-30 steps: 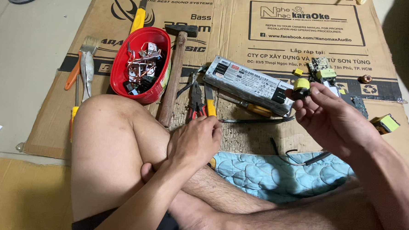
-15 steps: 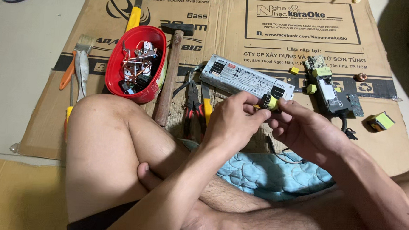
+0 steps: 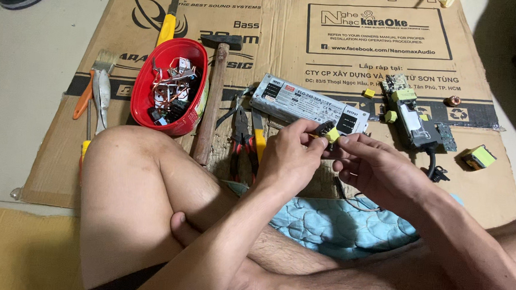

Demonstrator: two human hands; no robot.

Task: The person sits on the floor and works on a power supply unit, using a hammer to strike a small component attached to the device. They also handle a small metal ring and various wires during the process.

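Observation:
My left hand (image 3: pixel 292 155) and my right hand (image 3: pixel 379 167) meet above the cardboard and both pinch a small yellow and black electronic part (image 3: pixel 327 132) between their fingertips. Just behind the hands lies a long silver power supply box (image 3: pixel 309 104). Red-handled pliers (image 3: pixel 241 132) and a yellow-handled tool (image 3: pixel 259 140) lie left of my left hand. A stripped green circuit board (image 3: pixel 413 114) with yellow parts rests to the right of the hands.
A red bowl (image 3: pixel 141 93) of metal scraps and wires stands at the left, beside a wooden-handled hammer (image 3: pixel 213 96). A paintbrush (image 3: pixel 103 86), a yellow utility knife (image 3: pixel 166 28) and a loose yellow transformer (image 3: pixel 478 156) lie on the cardboard sheet (image 3: pixel 275 24). My bare knee (image 3: pixel 129 180) rises at front left over a blue cushion (image 3: pixel 330 220).
My left hand has come up from my knee to meet the right hand. Both hands now hold the small yellow part, which has moved left and nearer to me.

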